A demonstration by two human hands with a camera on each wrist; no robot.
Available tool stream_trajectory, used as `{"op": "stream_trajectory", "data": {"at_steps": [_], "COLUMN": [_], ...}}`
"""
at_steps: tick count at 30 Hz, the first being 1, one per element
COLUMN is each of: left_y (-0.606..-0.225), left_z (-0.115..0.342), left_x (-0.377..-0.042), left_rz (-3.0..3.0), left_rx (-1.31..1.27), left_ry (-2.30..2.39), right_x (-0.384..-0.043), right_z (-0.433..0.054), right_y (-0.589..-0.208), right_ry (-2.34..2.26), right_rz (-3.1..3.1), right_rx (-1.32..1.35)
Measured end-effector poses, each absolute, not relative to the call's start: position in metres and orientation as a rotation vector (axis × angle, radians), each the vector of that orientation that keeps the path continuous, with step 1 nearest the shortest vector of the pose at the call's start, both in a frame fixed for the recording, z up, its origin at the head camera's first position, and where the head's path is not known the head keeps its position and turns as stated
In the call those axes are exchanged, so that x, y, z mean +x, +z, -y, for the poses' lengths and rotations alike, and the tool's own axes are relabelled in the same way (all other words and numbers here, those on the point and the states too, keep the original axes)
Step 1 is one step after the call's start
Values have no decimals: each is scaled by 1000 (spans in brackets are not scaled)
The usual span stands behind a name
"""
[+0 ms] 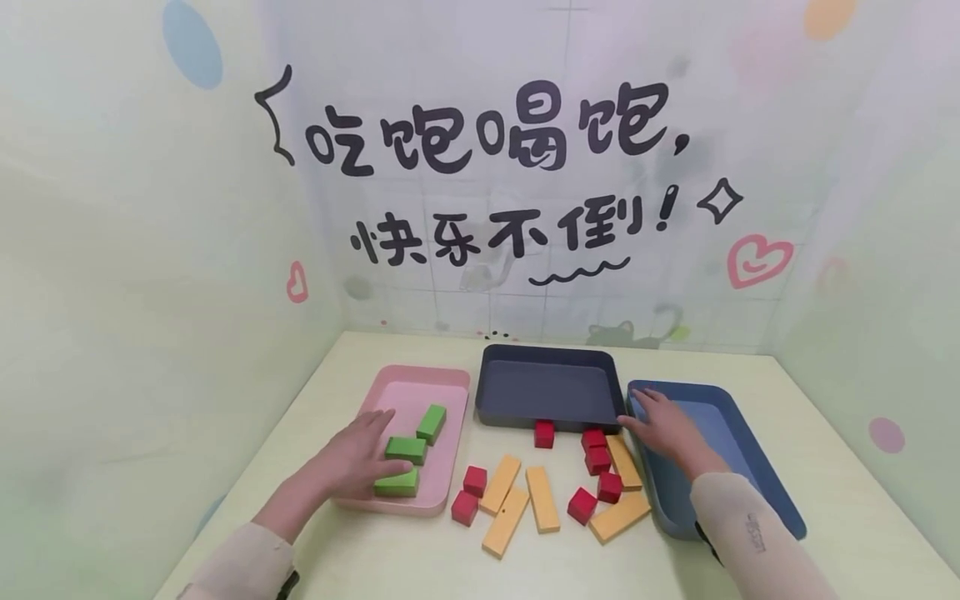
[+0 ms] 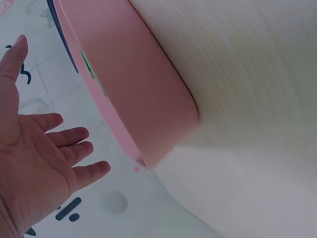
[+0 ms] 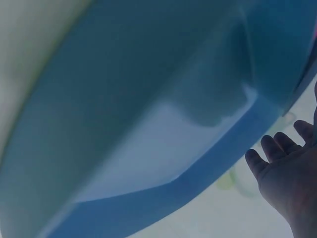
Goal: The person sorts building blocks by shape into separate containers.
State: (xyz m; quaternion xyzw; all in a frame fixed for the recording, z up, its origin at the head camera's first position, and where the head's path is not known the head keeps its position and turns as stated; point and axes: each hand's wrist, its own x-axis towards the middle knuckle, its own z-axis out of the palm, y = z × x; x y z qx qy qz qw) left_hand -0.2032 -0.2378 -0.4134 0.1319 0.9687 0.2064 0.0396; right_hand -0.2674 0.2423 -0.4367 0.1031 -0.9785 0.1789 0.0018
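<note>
Over the near left part of the pink tray (image 1: 408, 396) hovers my left hand (image 1: 356, 458), fingers spread and holding nothing. Three green blocks (image 1: 431, 423) lie in that tray, partly behind the hand. My right hand (image 1: 667, 429) is above the left side of the blue tray (image 1: 701, 417), its fingers extended and its grasp empty. The left wrist view has the open palm (image 2: 39, 163) beside the outer wall of the pink tray (image 2: 133, 84). In the right wrist view, loosely bent fingers (image 3: 272, 148) appear past the edge of the blue tray (image 3: 143, 148).
A dark navy tray (image 1: 546, 387) stands at the back, between the other two. In front of it, several red cubes (image 1: 544, 434) and several yellow-orange blocks (image 1: 543, 498) are scattered on the pale table (image 1: 555, 575). Printed curtains or walls enclose three sides.
</note>
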Motion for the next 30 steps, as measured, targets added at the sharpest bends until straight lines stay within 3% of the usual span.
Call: {"op": "stream_trajectory", "data": {"at_steps": [10, 30], "left_y": [-416, -431], "left_z": [199, 157], "left_x": [-203, -210], "left_rz": [-2955, -2903], "left_rx": [372, 691], "left_ry": [627, 599], "right_x": [-275, -281], "right_z": [-242, -252], "right_y": [-450, -447], "right_ry": [665, 773], "right_rz": [3034, 3024], "right_rx": [329, 404]}}
